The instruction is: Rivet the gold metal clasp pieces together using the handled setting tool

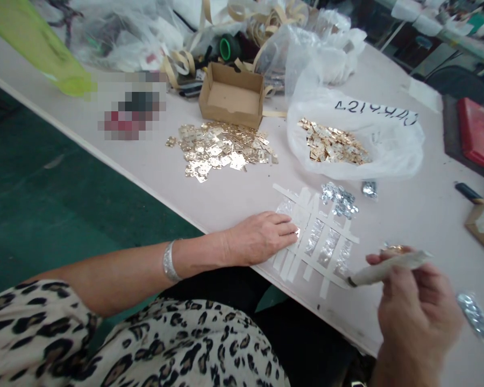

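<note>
My left hand point(262, 237) lies flat on a grid of white tape strips point(320, 242), its fingertips at the edge of a small clear packet with silver contents point(286, 207). Further clear packets point(328, 247) sit under the strips. My right hand point(417, 317) grips a white tube-shaped tool point(387, 269) above the table, with a small gold piece point(395, 249) just beyond it. Whether that piece is held or touching the tool, I cannot tell. A loose heap of silver pieces point(339, 200) lies just beyond the tape grid.
Gold metal pieces lie in a heap point(221, 148) on the pale table point(427, 215), and more fill a white plastic bag point(331, 142). Behind them are a cardboard tray point(230, 95) and tangled tan strips point(266, 21). A silver-filled packet point(476, 318) lies right of my right hand.
</note>
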Available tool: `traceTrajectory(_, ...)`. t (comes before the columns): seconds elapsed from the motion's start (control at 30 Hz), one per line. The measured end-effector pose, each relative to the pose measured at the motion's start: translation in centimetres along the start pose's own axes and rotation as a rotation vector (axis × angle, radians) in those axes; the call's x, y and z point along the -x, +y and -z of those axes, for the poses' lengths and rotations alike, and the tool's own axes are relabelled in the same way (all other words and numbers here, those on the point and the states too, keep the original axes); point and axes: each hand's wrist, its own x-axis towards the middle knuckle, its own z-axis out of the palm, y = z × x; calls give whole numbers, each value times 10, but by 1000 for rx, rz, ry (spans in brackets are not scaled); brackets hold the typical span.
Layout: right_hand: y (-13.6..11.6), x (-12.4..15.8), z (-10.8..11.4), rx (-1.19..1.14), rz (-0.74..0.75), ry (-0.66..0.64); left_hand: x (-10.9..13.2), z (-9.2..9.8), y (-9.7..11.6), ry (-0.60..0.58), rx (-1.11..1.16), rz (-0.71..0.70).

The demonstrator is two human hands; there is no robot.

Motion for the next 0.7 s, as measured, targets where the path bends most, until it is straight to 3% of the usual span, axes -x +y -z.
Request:
traceTrajectory(0.1,-13,-11,-25,-726,-241,77,0,0,-3,4,10,-12)
traceTrajectory(0.2,-12,-22,-50,-1064,-381,90,3,-3,-5,47,29,-14)
traceTrajectory(0.4,7,-34,-80,-1207,-525,163,5,-6,-3,59,33,13)
traceTrajectory(0.7,18,-36,-84,-1236,-455,9,4,-2,-6,23,52,17)
